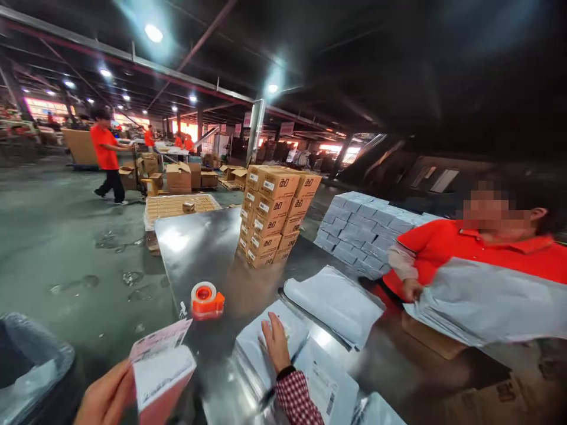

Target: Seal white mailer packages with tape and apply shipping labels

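Observation:
My left hand sits at the bottom left, fingers closed on a pad of pink and white label sheets. My right hand, in a red checked sleeve, lies flat with fingers stretched out on a white poly mailer package on the steel table. More white mailers lie just to the right of it. An orange tape dispenser stands on the table ahead of my hands.
A stack of small brown cartons stands mid-table, with white boxes stacked behind. A co-worker in an orange shirt at right holds grey mailer bags. A lined bin is at bottom left. Other people and cartons stand far left.

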Action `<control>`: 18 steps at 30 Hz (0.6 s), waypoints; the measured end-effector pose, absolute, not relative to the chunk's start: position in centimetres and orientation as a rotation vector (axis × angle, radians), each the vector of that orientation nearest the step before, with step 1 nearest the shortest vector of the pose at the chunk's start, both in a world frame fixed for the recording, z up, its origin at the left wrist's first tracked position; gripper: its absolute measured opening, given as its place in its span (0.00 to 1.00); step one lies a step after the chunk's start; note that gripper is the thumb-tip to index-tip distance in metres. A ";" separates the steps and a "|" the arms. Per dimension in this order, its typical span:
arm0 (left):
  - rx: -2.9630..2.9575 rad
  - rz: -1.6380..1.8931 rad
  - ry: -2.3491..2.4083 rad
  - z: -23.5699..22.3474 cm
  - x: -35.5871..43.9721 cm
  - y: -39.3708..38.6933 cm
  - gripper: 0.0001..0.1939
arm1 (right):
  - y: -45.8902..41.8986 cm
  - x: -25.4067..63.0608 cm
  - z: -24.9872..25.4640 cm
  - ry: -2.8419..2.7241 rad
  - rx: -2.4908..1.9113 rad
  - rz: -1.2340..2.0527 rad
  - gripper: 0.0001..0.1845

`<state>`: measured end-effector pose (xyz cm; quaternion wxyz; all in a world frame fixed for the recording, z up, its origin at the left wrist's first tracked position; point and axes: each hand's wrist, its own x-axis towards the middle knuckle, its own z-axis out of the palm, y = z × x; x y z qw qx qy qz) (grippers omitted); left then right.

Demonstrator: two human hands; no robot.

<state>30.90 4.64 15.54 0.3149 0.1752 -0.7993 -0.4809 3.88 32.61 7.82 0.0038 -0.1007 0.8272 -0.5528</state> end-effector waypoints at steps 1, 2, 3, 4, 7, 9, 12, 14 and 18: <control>0.419 -1.241 -2.148 16.6 30.8 5.0 0.23 | 31.2 6.1 9.6 2.288 -0.479 -1.848 0.41; 0.378 -1.228 -2.186 17.5 30.8 5.2 0.24 | 29.8 8.5 11.4 1.941 -0.600 -1.909 0.41; 0.362 -1.238 -2.223 18.3 30.7 5.5 0.24 | 28.4 11.0 13.3 1.659 -0.669 -1.920 0.41; 0.356 -1.265 -2.249 18.7 30.8 5.7 0.25 | 27.1 13.5 14.9 1.455 -0.684 -1.932 0.40; 0.313 -1.478 -2.302 18.7 31.6 6.0 0.24 | 24.6 19.6 18.1 1.189 -0.649 -1.914 0.39; 0.245 -1.660 -2.301 18.1 32.8 6.1 0.24 | 24.0 22.7 18.5 1.165 -0.634 -1.922 0.35; 0.139 -1.910 -2.259 17.5 34.7 6.3 0.26 | 24.4 26.4 17.2 1.308 -0.584 -2.002 0.25; 0.028 -2.174 -2.184 17.2 35.9 6.7 0.27 | 25.4 28.7 16.4 1.449 -0.488 -2.083 0.21; -0.140 -2.928 -1.813 16.7 37.7 8.6 0.33 | 28.0 33.0 16.8 1.536 -0.246 -2.276 0.20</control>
